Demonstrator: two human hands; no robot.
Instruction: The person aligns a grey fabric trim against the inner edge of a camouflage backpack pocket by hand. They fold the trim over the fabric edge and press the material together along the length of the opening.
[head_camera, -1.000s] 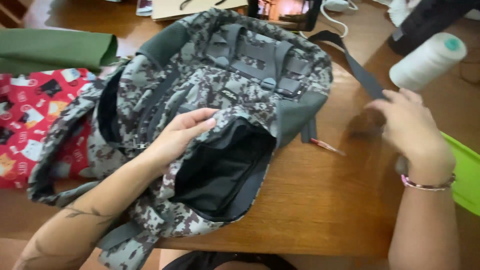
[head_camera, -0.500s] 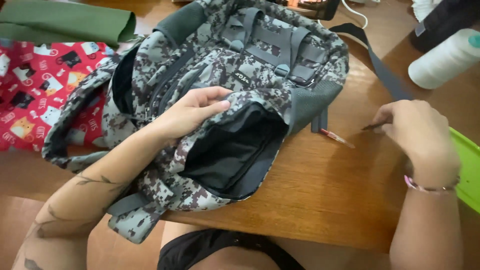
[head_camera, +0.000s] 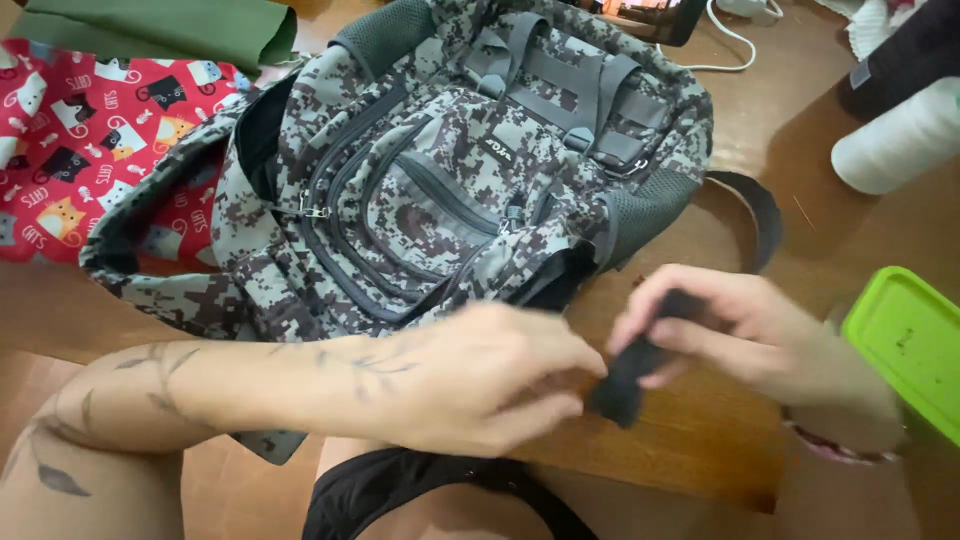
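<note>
Both hands blurred, right hand (head_camera: 720, 330) pinching dark strap (head_camera: 625, 385), left hand (head_camera: 490, 375) gripping its hidden end, camouflage backpack (head_camera: 450, 190) behind

the left hand (head_camera: 480, 375) comes in from the left side, palm down, with its fingers curled in and pointing to the right. the left arm lies flat and has dark drawings on the skin. the right hand (head_camera: 730, 325) comes in from the right side. its fingers are bent and pinched shut on something dark. the two hands are close together, fingertips almost touching. both look a bit blurry
</note>
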